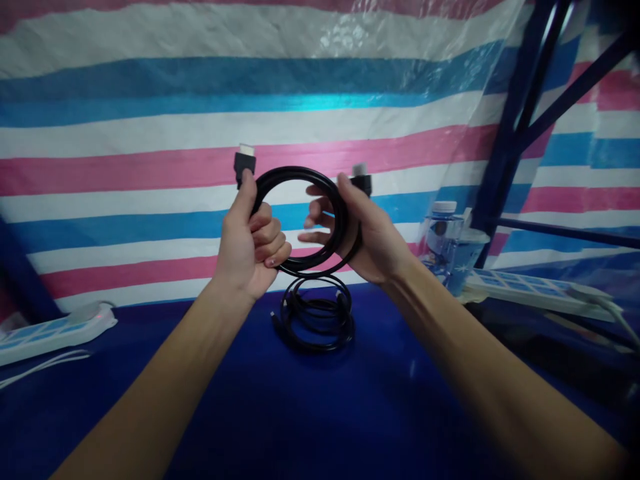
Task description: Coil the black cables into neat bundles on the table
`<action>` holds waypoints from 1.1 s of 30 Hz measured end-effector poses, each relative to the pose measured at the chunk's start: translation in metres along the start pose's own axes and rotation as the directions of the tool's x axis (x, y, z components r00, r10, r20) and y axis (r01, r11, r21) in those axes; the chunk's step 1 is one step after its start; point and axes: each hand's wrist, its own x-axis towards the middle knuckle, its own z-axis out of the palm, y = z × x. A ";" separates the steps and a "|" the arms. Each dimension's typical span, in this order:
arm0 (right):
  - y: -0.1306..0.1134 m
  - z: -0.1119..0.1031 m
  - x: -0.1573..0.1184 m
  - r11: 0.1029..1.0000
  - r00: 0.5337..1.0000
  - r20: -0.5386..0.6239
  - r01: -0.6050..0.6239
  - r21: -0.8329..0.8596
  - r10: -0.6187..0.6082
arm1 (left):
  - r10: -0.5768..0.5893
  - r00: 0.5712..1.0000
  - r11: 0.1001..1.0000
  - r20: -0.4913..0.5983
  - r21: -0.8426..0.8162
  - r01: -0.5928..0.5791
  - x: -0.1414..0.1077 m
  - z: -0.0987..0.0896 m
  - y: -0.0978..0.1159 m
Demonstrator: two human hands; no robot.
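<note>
L hand: our L hand (253,243) is closed round the L side of the black cable (344,213), fingers narrow & curled in, thumb up against the L plug (245,163).
R hand: our R hand (370,233) is at the R side of the same loops; fingers spread wide & a bit blurry, cable running across them, thumb beside the R plug (362,183).
Cable: held up in the air btwn our hands, wound in a few round loops, above the far edge of the tabletop (300,420). Both plugs point up, metal ends showing; R one is blurry.
Second coil: another black coil (320,347) lies on the tabletop nr the middle of the far edge, below the held loops, w/ small plug ends showing.
Far L corner: power strip w/ blue panels (57,331), plus a white cord (47,364) just nearer us.
Far R corner: clear bottle w/ white cap (442,240) & a cup (467,263) close together; long white strip (535,293) to their R. Dark stuff nearer us there, too dim to ID.
Bkgd: striped sheet (200,127) past the far edge; dark blue metal frame (507,143) on the R.
</note>
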 end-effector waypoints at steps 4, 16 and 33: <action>0.001 -0.004 0.006 0.993 0.984 -0.138 0.118 0.016 -0.115 | 0.123 0.992 0.987 0.008 -0.106 -0.121 -0.004 -0.002 0.011; -0.015 -0.035 0.005 0.970 0.969 -0.187 -0.193 -0.147 0.164 | -0.111 0.908 0.991 0.405 0.115 0.070 -0.017 0.002 0.015; 0.006 -0.015 0.006 0.994 0.978 -0.190 0.075 -0.085 -0.090 | 0.011 0.945 0.986 0.327 -0.159 0.043 -0.012 -0.001 -0.012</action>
